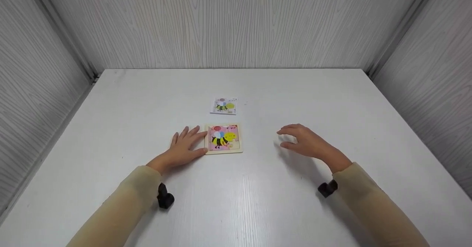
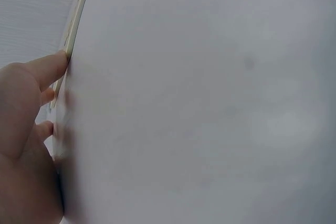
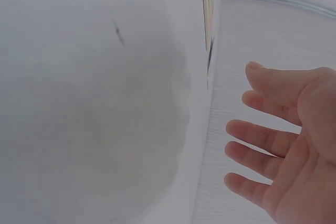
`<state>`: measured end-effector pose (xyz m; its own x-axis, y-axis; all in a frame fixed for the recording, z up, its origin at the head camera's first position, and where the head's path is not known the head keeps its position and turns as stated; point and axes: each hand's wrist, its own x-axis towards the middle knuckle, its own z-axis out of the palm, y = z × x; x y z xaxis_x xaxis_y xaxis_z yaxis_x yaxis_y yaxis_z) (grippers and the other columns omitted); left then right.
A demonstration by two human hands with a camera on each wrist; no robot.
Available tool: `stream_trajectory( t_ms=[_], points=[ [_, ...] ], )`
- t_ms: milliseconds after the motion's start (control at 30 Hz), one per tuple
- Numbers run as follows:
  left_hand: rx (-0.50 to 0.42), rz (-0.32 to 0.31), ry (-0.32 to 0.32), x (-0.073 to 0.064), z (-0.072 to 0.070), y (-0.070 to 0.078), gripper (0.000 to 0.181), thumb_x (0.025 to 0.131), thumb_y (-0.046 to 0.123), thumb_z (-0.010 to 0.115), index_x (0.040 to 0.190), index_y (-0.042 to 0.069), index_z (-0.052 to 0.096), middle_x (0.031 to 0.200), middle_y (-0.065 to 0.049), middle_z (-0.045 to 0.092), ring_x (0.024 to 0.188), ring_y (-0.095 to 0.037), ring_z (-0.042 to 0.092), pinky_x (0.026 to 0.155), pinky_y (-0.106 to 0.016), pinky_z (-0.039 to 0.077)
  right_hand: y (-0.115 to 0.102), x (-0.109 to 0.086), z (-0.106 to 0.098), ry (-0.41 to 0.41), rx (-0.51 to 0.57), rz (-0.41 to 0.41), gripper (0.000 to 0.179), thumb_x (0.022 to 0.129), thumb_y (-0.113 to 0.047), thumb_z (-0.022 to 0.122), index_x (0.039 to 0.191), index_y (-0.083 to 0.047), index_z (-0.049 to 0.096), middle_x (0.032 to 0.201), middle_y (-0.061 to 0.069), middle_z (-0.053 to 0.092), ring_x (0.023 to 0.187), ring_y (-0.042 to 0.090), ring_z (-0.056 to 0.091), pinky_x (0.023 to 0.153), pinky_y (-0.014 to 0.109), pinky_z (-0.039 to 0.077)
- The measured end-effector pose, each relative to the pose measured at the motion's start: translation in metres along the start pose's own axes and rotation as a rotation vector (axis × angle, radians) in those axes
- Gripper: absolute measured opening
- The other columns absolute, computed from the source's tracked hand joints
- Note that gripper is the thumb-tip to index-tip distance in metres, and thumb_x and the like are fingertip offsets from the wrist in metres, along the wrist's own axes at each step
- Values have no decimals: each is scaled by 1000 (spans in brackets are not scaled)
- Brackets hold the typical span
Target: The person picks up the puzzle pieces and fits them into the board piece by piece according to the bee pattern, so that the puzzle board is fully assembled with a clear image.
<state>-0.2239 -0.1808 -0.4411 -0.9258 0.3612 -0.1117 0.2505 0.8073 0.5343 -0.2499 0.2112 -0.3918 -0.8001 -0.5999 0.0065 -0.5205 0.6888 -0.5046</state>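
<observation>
A square wooden jigsaw puzzle [image 1: 223,139] with a yellow-and-black bee on pink lies flat on the table. Its lower right part shows a pale, wood-coloured patch. My left hand [image 1: 184,148] rests at the puzzle's left side, fingers spread, with thumb and index finger touching the frame's edge; the left wrist view shows the thumb against the frame rim [image 2: 76,22]. To the right of the puzzle and apart from it, my right hand [image 1: 304,141] hovers over the table. Its fingers [image 3: 257,135] are loosely bent and hold nothing.
Behind the puzzle lies a smaller square card [image 1: 224,106] printed with the same bee picture. The white table [image 1: 243,202] is bounded by a pale wood-grain panel [image 1: 236,25] at the back and similar panels at both sides.
</observation>
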Motion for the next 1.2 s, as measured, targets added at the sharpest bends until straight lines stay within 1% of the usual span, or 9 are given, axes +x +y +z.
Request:
stream_trajectory(
  t_ms=[200,367,700,733,767,900,967,1000,1200],
  points=[
    [-5,13,11,-1,-1,1,64,93,44,50,147,17,30,155,-11,11,139,-37,-6,105,-56,-12,13,-16,-10,20,15,13,43,90,-23,62,127,-2,55,133,17,48,127,35,37,100,51,34],
    [-4,7,8,-1,-1,2,64,93,45,50,147,18,29,155,-11,10,140,-35,-7,105,-55,-12,23,-27,-17,44,1,42,44,90,-24,62,127,-2,55,133,17,48,126,36,38,99,52,34],
    [2,-9,0,-1,0,0,65,92,48,49,147,20,29,155,-9,10,140,-34,-7,106,-55,-12,42,-46,-23,29,37,173,46,91,-31,60,129,-7,54,137,16,44,128,35,36,99,52,33],
    [1,-8,-1,-1,0,0,65,92,48,49,147,20,29,155,-9,10,140,-34,-7,106,-55,-12,44,-49,-24,28,41,189,46,91,-32,60,130,-7,54,137,17,43,127,35,37,98,52,34],
    [0,-6,-1,0,0,0,65,92,48,49,147,20,29,155,-9,10,140,-34,-7,106,-55,-12,45,-51,-25,27,45,205,47,91,-33,59,130,-7,53,138,17,42,121,36,44,97,52,35],
    [-2,-14,-4,0,0,2,64,92,48,49,147,21,29,155,-9,10,140,-33,-8,106,-55,-12,52,-62,-29,32,45,243,49,91,-34,59,131,-7,52,138,19,41,119,37,44,96,53,36],
    [-3,-16,-4,1,0,2,64,92,47,50,147,20,30,155,-9,10,140,-33,-7,106,-55,-12,55,-67,-32,39,42,245,48,91,-33,60,130,-6,53,137,20,42,121,38,43,96,55,35],
    [-4,-15,-2,1,0,2,64,92,46,50,147,20,30,155,-10,11,140,-34,-7,106,-55,-11,57,-70,-33,46,36,236,48,91,-32,60,129,-5,53,136,20,44,127,39,36,97,56,34],
    [-4,-7,6,1,-1,4,63,92,44,51,146,18,32,154,-12,13,140,-36,-5,106,-56,-10,66,-84,-40,71,15,220,46,91,-28,61,127,-1,54,133,21,48,126,40,37,98,56,33]
  ],
)
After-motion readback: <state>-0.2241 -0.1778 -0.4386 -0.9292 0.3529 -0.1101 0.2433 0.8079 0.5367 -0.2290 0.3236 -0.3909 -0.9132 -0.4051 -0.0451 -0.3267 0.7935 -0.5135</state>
